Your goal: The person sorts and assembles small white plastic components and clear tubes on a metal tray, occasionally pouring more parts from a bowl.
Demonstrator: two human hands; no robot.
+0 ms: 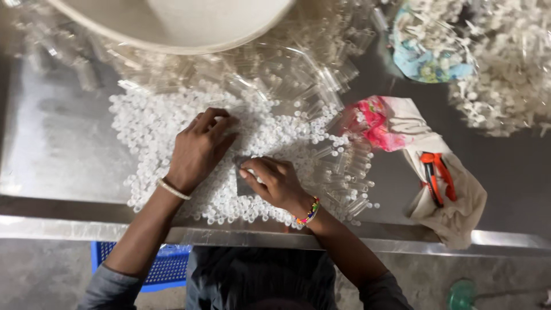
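My left hand [201,146] lies palm down on a wide heap of small white plastic caps [155,123] on a steel table, fingers bent into the caps. My right hand [275,182] sits just to its right, its fingertips pinched on a small white cap [252,175] over a bare grey patch of table. Whether the left hand grips any caps is hidden under its fingers. Clear plastic tubes [344,166] lie piled to the right of the caps and behind them.
A large pale round basin [178,23] overhangs the back. Orange-handled pliers [436,175] rest on a beige cloth [453,212] at right, beside pink floral fabric [373,120]. White plastic pieces [505,74] heap at far right. A blue crate [163,267] stands below the steel table's edge [69,227].
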